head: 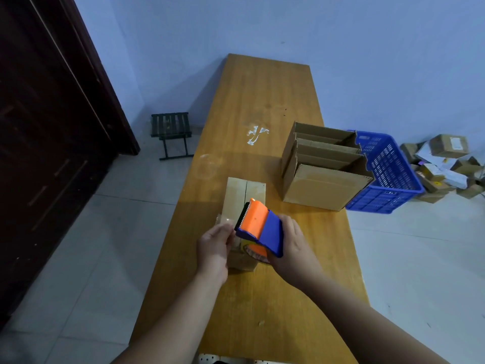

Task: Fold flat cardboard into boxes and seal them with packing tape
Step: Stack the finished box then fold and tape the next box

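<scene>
Sealing a carton, as our head camera shows it: our right hand (294, 245) grips the blue-and-orange tape dispenser (259, 227), its toothed edge low over the top seam of the small box (245, 198), which lies on the counter (262, 101) just in front of us. Our left hand (215, 245) curls round the box's near left side, we judge to stop it sliding as tape is drawn along the flaps. Beyond, to the right, an open carton (325, 185) holds flat cardboard upright within reach; a blue crate (388, 169) stands on the floor beside it.
</scene>
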Available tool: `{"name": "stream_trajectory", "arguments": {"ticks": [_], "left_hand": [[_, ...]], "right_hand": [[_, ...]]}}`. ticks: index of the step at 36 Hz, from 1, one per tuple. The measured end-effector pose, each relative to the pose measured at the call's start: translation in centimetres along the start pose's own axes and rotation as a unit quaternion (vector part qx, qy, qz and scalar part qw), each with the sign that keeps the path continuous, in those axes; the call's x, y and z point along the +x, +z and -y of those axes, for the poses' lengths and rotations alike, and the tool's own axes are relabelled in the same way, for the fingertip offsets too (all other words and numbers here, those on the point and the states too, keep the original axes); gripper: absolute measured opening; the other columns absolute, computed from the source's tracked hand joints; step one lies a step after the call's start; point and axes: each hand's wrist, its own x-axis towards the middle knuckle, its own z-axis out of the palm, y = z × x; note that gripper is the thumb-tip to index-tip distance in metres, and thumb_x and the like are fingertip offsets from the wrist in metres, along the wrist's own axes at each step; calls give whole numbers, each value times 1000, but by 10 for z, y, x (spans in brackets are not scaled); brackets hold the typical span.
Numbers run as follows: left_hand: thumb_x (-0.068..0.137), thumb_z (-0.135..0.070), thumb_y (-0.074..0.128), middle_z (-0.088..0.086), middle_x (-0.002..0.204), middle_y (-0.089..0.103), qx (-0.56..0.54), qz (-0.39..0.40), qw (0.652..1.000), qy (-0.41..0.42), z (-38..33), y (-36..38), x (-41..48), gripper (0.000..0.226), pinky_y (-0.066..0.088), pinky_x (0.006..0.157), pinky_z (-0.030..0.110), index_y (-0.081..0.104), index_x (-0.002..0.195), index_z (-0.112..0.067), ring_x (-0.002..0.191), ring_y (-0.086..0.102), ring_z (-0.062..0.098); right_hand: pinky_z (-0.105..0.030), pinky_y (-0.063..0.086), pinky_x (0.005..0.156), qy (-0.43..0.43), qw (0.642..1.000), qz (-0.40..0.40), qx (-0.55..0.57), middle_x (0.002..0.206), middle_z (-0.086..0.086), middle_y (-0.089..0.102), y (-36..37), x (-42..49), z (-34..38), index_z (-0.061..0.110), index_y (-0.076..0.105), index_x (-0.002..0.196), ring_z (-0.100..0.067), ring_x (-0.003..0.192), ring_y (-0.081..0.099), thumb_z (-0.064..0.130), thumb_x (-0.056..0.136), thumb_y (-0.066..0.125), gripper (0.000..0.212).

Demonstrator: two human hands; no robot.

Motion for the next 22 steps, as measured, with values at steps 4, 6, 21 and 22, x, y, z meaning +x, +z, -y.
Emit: {"name": "stream_trajectory", "arguments": {"ticks": [4,6,21,22], "left_hand": [[87,-14,64,-13,101,65,53,-10,998,32,0,-4,-3,21,52,77,25,68,106,-20,92,62,6],[87,-16,65,-12,97,67,89,-22,995,50,1,-7,-2,18,52,74,23,67,103,-23,88,63,5],[91,-15,60,6,85,72,92,-20,995,13,-9,-27,6,9,51,62,23,67,94,-10,80,70,17],[92,-15,59,7,85,72,87,-23,996,13,-9,-29,6,10,51,62,24,67,94,-10,81,70,18]], "right_hand": [[-12,41,66,20,1000,-6,9,110,16,40,3,-2,-2,30,33,129,5,97,47,29,82,74,62],[-12,41,66,18,1000,-6,14,109,17,42,3,-3,-2,31,34,128,4,97,48,30,82,74,61],[-9,46,64,66,983,-57,161,95,16,57,21,-10,-4,43,42,100,7,88,55,23,88,67,35],[-8,46,65,67,983,-55,164,97,17,57,21,-10,-5,44,42,101,9,90,54,23,88,68,36]]}}
